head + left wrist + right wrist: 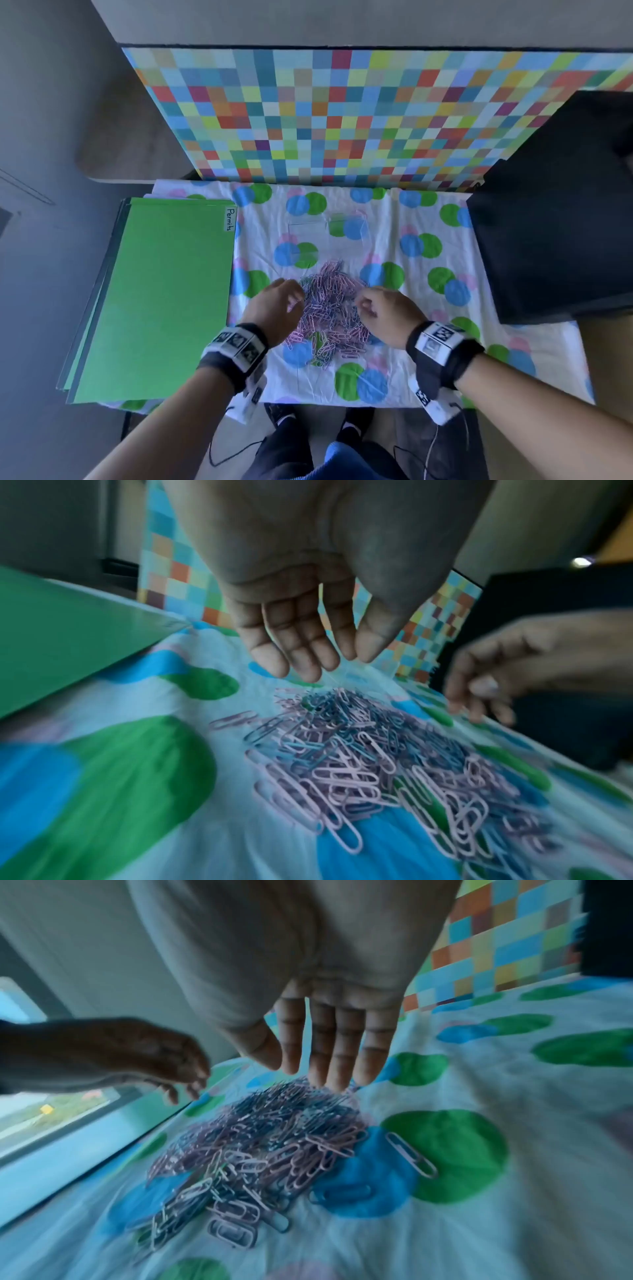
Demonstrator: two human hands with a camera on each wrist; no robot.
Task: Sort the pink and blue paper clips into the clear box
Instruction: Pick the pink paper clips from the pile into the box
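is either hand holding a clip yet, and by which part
No. The left hand and right hand hover open over the paper clip pile, fingers straight; nothing is pinched.

The head camera looked down from high above the table. Each wrist camera sat low and very close, looking forward along its own fingers. All three views shared the paper clip pile (330,308) on the spotted cloth (428,342).
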